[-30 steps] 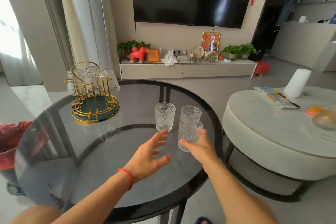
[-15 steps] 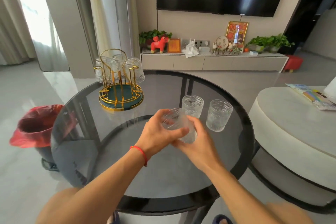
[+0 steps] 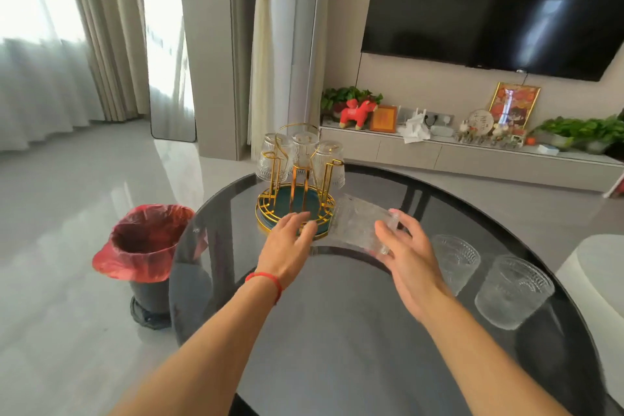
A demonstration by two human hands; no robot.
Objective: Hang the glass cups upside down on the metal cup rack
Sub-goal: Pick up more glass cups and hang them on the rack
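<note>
Head: cup (image 3: 361,228) now beside rack (image 3: 297,186)

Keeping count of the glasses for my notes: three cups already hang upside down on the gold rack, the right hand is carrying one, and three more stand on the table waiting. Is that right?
Not quite: the head view shows two glass cups standing on the table, one nearer the right hand and one beyond it, not three. The rest holds: three cups hang upside down on the gold rack, and the right hand carries a glass cup.

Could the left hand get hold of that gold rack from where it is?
Probably yes. The left hand is open and hovers just in front of the rack, with nothing between them; the right hand holds a cup off to the side.
</note>
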